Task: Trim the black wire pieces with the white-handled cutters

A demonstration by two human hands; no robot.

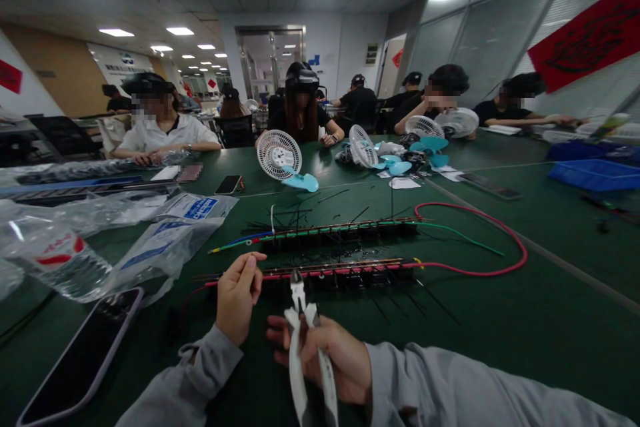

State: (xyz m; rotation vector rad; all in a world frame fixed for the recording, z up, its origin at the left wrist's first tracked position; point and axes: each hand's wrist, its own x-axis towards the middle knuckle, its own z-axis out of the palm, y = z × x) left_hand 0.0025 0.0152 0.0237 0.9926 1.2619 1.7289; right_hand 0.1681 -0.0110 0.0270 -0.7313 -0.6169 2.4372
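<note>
1. The right hand [330, 357] is wrapping its grip around the white handles of a pair of side cutters [305, 340], tool upright, and the cutter tips are sitting at the near edge of the red wire bundle [330, 271].
2. The left hand [237, 297] is pinching thumb and forefinger narrowly together just above the left end of that bundle; whether anything thin is sitting between the fingertips is too small to tell.
3. The red wire bundle is lying across the green tabletop [500, 320] on a dark strip, and its red lead is looping away to the right.
4. A second bundle with green wire [335, 230] is lying parallel just behind it.
5. A phone [80, 353] is resting face up at the near left, beside clear plastic bags [165, 240].
6. Small white desk fans [279, 153] and blue fan blades [303, 181] are standing farther back, where other people are sitting at the same tabletop.
</note>
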